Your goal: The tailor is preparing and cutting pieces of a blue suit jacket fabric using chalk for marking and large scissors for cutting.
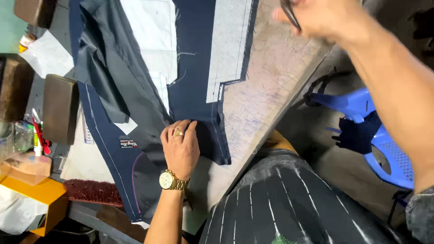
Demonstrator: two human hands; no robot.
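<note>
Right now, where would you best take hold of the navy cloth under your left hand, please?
Probably at the free lower edge of the navy cloth, just right of the left hand. It lies flat there near the table edge, so fingers could come from the body side and pinch it.

Your worktable is a pale board scribbled with chalk marks; on it lie dark navy garment pieces, a brown block and a red brush.
</note>
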